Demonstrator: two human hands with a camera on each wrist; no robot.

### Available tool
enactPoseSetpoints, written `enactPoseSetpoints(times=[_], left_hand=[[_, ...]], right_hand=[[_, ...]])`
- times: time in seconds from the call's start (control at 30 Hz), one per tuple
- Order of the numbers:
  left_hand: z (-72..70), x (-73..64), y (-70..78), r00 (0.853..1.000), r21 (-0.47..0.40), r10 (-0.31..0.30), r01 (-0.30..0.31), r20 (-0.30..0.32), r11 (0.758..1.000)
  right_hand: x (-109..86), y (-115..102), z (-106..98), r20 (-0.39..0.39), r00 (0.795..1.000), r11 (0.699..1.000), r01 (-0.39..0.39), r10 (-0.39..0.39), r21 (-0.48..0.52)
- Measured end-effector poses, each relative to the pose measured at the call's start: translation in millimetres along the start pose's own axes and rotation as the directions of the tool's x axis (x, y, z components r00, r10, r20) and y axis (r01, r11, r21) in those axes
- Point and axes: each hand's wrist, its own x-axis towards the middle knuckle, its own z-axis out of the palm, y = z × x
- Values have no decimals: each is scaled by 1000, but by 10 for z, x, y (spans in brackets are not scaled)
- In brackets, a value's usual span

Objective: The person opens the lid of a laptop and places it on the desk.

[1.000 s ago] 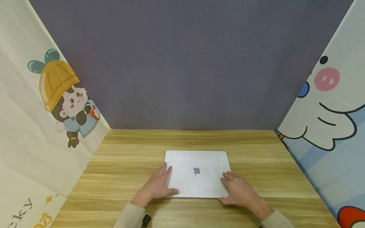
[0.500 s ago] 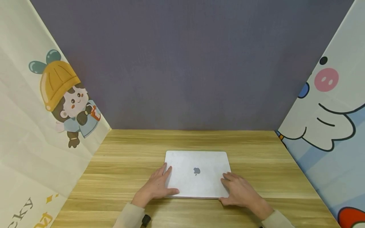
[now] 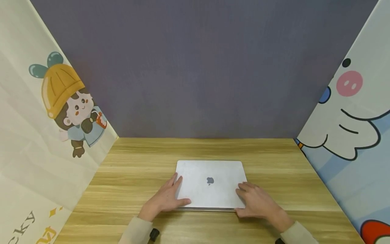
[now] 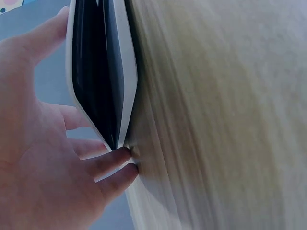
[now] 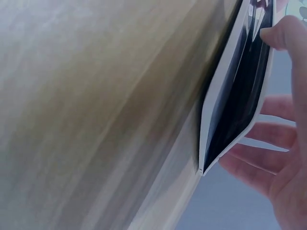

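A silver laptop [image 3: 210, 195] with a dark apple logo lies on the wooden table, its lid slightly raised along the near edge. My left hand [image 3: 166, 198] rests at its left side, fingers spread along the edge and thumb on top of the lid. At the front right corner, my right hand [image 3: 257, 202] holds the lid. In the right wrist view the thumb [image 5: 276, 37] is tucked inside against the dark screen [image 5: 242, 103], while the other fingers stay outside. A narrow wedge shows between lid and pale base [image 4: 128, 76] in the left wrist view.
The wood-grain table [image 3: 128, 189] extends around the laptop. A grey-purple panel [image 3: 204, 67] stands behind it. Cartoon-printed cloths flank it, with a yellow-hatted figure [image 3: 62, 86] on the left and a pink-nosed character [image 3: 349, 83] on the right.
The lid's near edge has risen a little, and a gap has appeared above the base. Both hands keep nearly the same places, the right thumb now beneath the lid.
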Motion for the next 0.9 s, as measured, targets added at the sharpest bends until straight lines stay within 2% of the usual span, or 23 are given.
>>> enactPoseSetpoints(times=[0.23, 0.57, 0.9], left_hand=[[-26, -9, -28, 1000, -18, -10, 10, -5, 1000], [-46, -80, -89, 1000, -47, 8, -9, -18, 999], [-46, -107, -118, 999, -52, 29, -30, -35, 998]], right_hand=[[0, 26, -44, -36, 999, 999, -9, 10, 37], [6, 62, -90, -89, 996, 998, 0, 6, 61], [10, 80, -125, -73, 997, 996, -27, 33, 82]])
